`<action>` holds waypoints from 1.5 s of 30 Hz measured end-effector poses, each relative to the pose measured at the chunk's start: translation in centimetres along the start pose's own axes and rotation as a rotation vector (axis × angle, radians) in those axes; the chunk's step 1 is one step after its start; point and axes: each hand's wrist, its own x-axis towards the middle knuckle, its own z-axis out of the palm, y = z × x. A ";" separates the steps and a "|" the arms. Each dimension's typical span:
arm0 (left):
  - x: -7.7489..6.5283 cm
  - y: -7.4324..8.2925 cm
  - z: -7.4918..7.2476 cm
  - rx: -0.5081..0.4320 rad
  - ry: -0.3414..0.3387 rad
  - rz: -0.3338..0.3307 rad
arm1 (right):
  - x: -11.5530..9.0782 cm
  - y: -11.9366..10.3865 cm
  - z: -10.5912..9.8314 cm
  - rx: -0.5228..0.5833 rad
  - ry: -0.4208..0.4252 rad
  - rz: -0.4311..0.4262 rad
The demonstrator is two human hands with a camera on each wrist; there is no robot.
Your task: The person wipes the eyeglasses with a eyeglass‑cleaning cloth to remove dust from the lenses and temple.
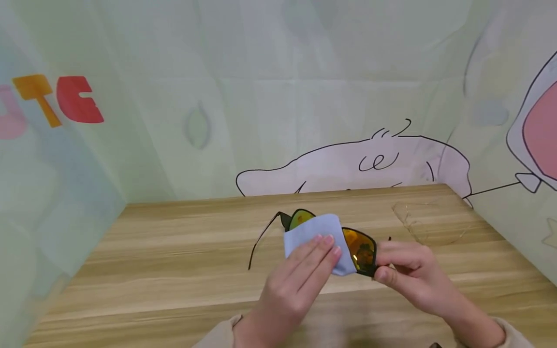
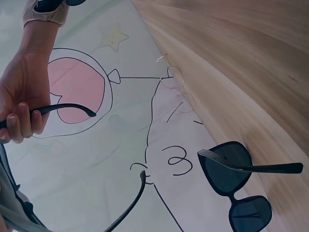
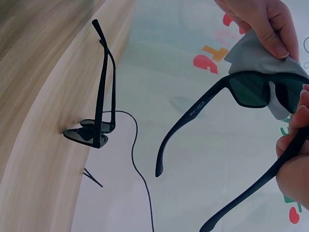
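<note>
1. Pinching the pale-blue cloth [image 1: 313, 234] at centre frame, the left hand [image 1: 298, 287] should rub lightly.
2. Mirrored sunglasses [image 1: 362, 249], just below centre, need steadying where the right hand [image 1: 415, 273] grips them near the hinge.
3. Another dark pair [image 2: 224, 176] sits lower right in the left wrist view; thin wire-framed glasses [image 1: 408, 224], right of frame, risk nudging.

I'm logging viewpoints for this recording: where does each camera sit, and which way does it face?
Head: on the person's head, facing forward and down at the cloth and held sunglasses; left hand and right hand show.
Left wrist: on that wrist, facing the balloon drawing; the right hand shows at upper left.
Right wrist: on that wrist, facing the coloured letters; both hands show.
Shared: head and right wrist both show the cloth and held sunglasses.
</note>
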 end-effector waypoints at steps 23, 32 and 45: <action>1.3 1.1 1.2 0.020 -0.014 0.146 | 0.0 0.4 0.8 0.040 0.005 -0.056; 1.0 0.6 0.4 0.018 -0.026 0.196 | -0.2 0.0 0.7 0.064 0.040 0.014; 0.2 -0.2 -0.7 0.057 -0.023 0.028 | -0.5 -0.5 -0.1 0.054 0.080 0.100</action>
